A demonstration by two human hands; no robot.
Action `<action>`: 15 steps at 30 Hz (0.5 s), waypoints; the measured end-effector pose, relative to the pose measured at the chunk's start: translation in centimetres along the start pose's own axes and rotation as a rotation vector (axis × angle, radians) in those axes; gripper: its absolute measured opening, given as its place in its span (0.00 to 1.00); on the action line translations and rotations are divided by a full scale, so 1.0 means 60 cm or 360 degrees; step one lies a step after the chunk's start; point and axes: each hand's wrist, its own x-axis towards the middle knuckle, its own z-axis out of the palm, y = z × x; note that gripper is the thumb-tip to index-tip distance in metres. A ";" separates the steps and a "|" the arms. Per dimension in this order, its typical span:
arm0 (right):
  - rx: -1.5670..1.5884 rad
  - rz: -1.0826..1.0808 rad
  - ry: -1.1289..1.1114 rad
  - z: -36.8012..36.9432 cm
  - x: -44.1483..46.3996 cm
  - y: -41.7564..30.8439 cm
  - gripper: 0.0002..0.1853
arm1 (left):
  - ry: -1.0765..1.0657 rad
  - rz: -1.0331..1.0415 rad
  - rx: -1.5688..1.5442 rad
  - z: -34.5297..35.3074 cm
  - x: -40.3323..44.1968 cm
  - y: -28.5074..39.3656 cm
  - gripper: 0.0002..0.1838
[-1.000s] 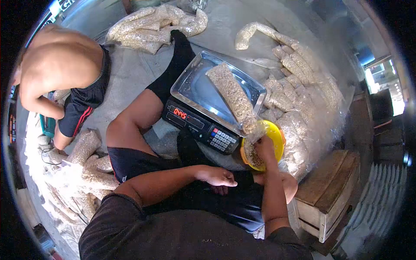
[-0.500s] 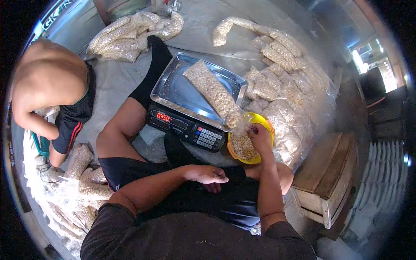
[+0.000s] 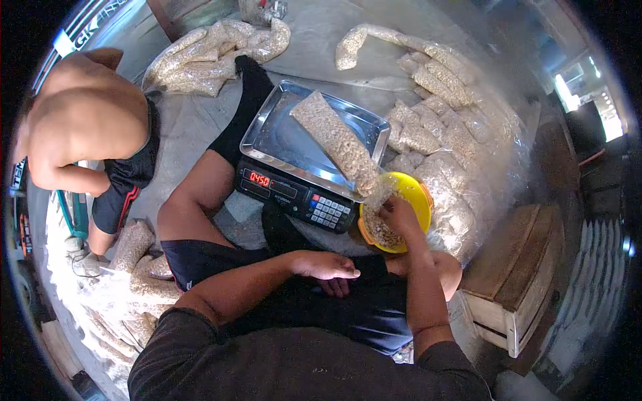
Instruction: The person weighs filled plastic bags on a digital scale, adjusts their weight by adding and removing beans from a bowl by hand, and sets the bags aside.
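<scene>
My right hand (image 3: 399, 217) reaches down into a yellow basin (image 3: 420, 194) of small pale pieces (image 3: 384, 234). Its fingers are bent together among the pieces, so what they grip is hidden. Beside the basin, a digital scale (image 3: 287, 194) reads 0.450. Across its steel tray (image 3: 274, 140) lies a long clear bag (image 3: 334, 140) filled with similar pale pieces. The bag's loose mouth end overhangs the tray corner and touches the basin's edge. Over my lap, my left hand (image 3: 326, 266) hangs loosely with fingers apart and nothing in it.
Filled bags lie in a heap (image 3: 441, 140) to the right, in a pile (image 3: 221, 57) beyond my foot, and at the lower left (image 3: 137, 287). Another person (image 3: 93, 120) sits bent over at the left. A wooden box (image 3: 511, 267) stands at the right.
My right hand has gone lower into the basin and a little left, toward the pieces. The view has shifted slightly; the bag and the reading stay the same.
</scene>
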 end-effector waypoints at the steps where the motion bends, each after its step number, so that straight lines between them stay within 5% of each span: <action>1: 0.0024 0.0034 -0.0017 -0.002 -0.001 -0.007 0.19 | 0.0000 0.0003 0.0008 -0.001 0.001 -0.003 0.31; 6: -0.0047 0.0076 -0.0080 -0.039 -0.014 -0.043 0.15 | -0.0060 0.0060 0.0094 -0.011 0.012 -0.013 0.30; 9: -0.0091 0.0073 0.0141 -0.042 -0.023 -0.039 0.14 | -0.0019 0.0054 0.0101 -0.011 0.013 -0.022 0.29; 13: 0.0320 0.0130 0.0964 -0.092 -0.032 -0.091 0.12 | 0.0028 0.0025 0.0174 0.005 -0.009 0.007 0.28; 15: 0.0538 0.0183 0.0972 -0.097 -0.028 -0.083 0.12 | 0.0082 -0.0021 0.0146 0.018 -0.026 0.033 0.28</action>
